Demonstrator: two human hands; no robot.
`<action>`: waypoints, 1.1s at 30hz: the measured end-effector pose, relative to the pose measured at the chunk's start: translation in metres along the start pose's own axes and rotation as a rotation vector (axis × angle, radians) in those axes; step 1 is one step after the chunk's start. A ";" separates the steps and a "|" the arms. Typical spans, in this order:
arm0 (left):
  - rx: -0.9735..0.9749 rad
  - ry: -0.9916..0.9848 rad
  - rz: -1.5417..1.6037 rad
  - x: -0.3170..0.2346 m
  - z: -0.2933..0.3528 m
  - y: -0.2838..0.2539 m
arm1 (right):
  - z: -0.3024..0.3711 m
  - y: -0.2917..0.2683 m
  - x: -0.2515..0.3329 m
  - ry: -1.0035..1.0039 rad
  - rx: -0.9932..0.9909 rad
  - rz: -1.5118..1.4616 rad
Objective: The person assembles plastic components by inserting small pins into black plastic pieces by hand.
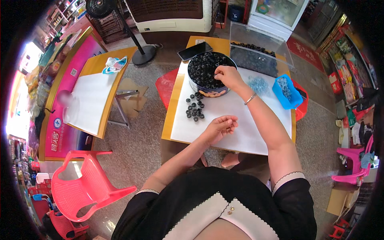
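A round tub (pixel 209 91) full of small black round pieces (pixel 204 68) with holes stands at the far side of the table. My right hand (pixel 228 77) is over its right part, fingertips pinched together at the pieces; whatever they grip is too small to make out. Closer to me, my left hand (pixel 219 129) hovers above the white table cover (pixel 248 128), its fingers curled in towards the thumb. Their contents, if any, are hidden. Left of that hand lies a loose group of black round pieces (pixel 195 108).
Small clear bluish pieces (pixel 258 85) lie right of the tub, beside a blue basket (pixel 294 100) of similar ones. Behind is a clear box (pixel 256 62) with black pieces. A phone (pixel 195 51) lies far left. A pink chair (pixel 82 184) and a fan (pixel 144 55) stand left.
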State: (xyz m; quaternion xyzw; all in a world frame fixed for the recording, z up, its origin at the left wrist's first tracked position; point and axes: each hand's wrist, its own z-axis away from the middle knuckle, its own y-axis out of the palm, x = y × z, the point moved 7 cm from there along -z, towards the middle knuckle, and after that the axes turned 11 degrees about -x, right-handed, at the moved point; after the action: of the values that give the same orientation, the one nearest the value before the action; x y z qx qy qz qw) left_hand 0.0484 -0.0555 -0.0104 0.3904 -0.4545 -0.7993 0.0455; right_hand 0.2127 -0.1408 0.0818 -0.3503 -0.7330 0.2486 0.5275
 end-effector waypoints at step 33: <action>-0.083 0.130 -0.003 -0.005 0.002 -0.010 | 0.199 -0.045 0.019 0.164 -0.324 -0.611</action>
State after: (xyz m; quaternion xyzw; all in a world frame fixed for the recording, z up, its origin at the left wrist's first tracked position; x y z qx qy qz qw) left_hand 0.0536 -0.0461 -0.0143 0.4401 -0.4166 -0.7904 0.0899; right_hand 0.0089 -0.1532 0.0624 -0.2128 -0.7890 -0.0688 0.5722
